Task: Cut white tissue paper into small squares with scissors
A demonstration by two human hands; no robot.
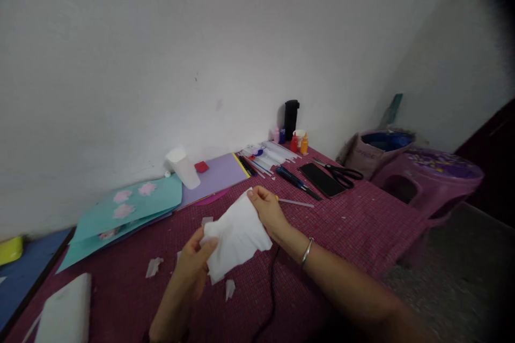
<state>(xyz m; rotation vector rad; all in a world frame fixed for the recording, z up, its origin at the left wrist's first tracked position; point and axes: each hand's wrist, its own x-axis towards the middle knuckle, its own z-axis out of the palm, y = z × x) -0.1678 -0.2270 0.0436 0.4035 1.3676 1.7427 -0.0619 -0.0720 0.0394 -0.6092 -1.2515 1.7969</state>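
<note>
Both of my hands hold a white pleated sheet of tissue paper [236,236] above a table covered in dark red checked cloth [346,220]. My left hand [195,265] pinches the paper's lower left corner with thumb on top. My right hand [267,210] grips its upper right edge, fingers closed; a silver bangle [307,251] sits on that wrist. Small white paper scraps [154,266] lie on the cloth beneath and to the left.
Teal [132,209] and lilac [219,174] paper sheets lie at the back by the wall, with a tipped white cup [183,167], pens, small paint bottles [300,143], a phone [321,179], black scissors [341,173] and a black flask [291,118]. A purple plastic stool [430,174] stands to the right.
</note>
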